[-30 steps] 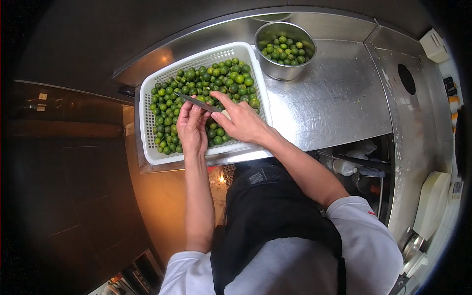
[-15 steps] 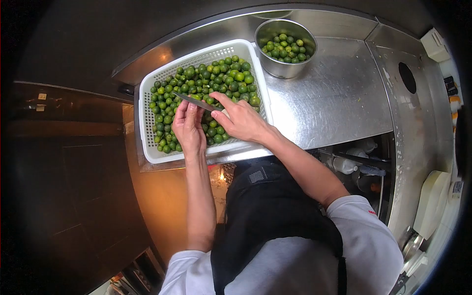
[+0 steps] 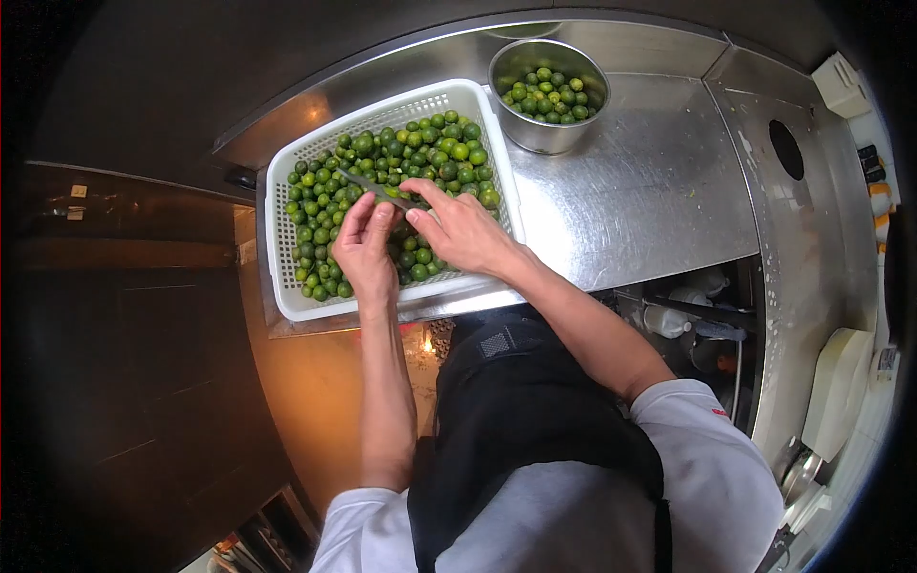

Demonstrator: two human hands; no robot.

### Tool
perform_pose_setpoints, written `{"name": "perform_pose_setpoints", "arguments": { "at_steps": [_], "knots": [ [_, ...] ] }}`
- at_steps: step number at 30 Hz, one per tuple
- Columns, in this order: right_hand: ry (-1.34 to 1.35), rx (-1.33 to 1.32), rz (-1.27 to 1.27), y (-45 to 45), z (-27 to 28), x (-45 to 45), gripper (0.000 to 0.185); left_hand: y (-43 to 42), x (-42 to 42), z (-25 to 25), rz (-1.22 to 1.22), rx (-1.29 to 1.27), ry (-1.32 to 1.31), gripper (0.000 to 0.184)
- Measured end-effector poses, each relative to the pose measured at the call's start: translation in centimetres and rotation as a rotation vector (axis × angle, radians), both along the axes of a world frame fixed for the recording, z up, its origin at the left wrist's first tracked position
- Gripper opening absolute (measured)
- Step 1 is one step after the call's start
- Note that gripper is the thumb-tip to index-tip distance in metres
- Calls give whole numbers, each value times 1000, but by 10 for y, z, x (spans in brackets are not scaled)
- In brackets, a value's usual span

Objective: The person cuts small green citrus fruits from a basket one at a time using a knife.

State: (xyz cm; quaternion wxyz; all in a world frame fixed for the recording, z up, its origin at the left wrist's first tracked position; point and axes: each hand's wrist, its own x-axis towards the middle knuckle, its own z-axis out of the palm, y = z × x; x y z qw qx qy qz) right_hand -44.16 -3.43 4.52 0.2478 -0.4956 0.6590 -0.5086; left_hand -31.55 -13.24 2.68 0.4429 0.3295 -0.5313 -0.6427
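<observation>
My right hand is wrapped round the handle of a knife, whose blade points up and left over the basket. Just left of it, my left hand is closed by the blade, thumb and fingers pressed together; whatever it pinches is hidden. Both hands are above a white perforated basket that holds several small green limes. Behind and to the right stands a round steel pot with more green limes in it.
The basket and pot stand on a steel counter with a raised back edge. Under the counter is an open shelf with white bottles. At the right, a steel surface has a dark oval hole and a white container.
The knife blade has turned slightly, and my left fingers have shifted a little beside it. The view has moved slightly.
</observation>
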Motion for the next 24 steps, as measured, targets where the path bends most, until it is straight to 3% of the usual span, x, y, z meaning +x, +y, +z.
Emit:
{"name": "perform_pose_setpoints", "arguments": {
  "at_steps": [6, 9, 12, 16, 20, 22, 24],
  "knots": [
    [-133, -62, 24, -6, -9, -1, 40, -1, 0, 1, -73, -13, -23, 33],
    [-395, 59, 98, -1, 0, -6, 44, -1, -1, 2, -108, -7, -39, 34],
    [-841, 123, 217, -3, -3, -13, 47, 0, -3, 8, -111, 78, -24, 35],
    [-896, 135, 124, -4, 2, -13, 46, -9, -2, 7, 48, 186, 0, 33],
    [-871, 157, -93, -7, -6, -17, 42, -48, 6, 22, 374, -123, 153, 32],
    [-872, 166, -126, -5, -5, -18, 41, -34, -13, 68, 356, -332, 45, 36],
    [-888, 198, -143, -7, -4, -18, 42, -10, -48, 119, 59, -516, -68, 40]
  ]
}}
